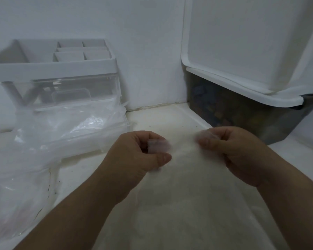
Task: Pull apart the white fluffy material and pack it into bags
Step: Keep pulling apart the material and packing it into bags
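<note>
1. White fluffy fibre sheet (188, 204): spreads from both hands back toward the person, which is its long axis. Its far edge is stretched between the hands.
2. Dark storage bin with white lid (242, 114): beyond the right hand.
3. Clear crumpled plastic bags (52, 134): left of the left hand, which is judged the nearer one for packing.
4. Left hand (139, 156), right hand (229, 152): side by side with a gap between. Curled fingers on each pinch the sheet's far edge; the fingertips are blurred.
</note>
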